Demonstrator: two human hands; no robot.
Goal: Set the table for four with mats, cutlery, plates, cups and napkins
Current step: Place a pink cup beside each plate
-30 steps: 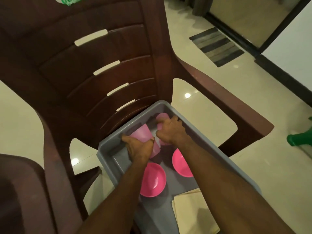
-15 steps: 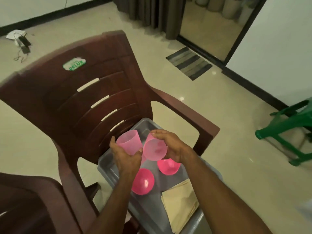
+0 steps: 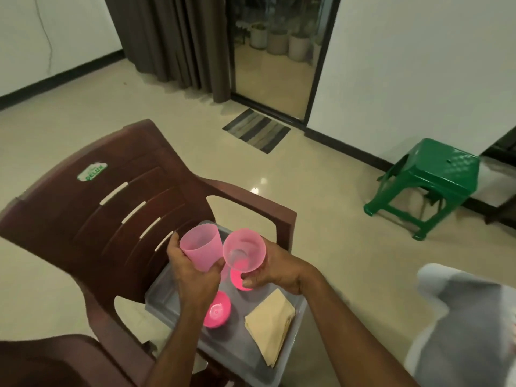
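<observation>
Pink cups (image 3: 201,247), grey tray (image 3: 240,356), beige napkins (image 3: 269,328), maroon chair (image 3: 111,219), green stool (image 3: 435,177), striped doormat (image 3: 257,129).

Dim indoor light, ceiling-lamp glare on floor (image 3: 259,185), blurred wide-angle edges.

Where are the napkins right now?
Head view, lower centre: the napkins lie in the grey tray's right end on the brown chair, beside the pink bowls.

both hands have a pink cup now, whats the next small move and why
Probably carry both cups away from the chair toward the table. The left hand grips one pink cup and the right hand grips the other pink cup, both lifted clear above the grey bin. With both hands full, the pink bowls and napkins in the bin must wait.
</observation>
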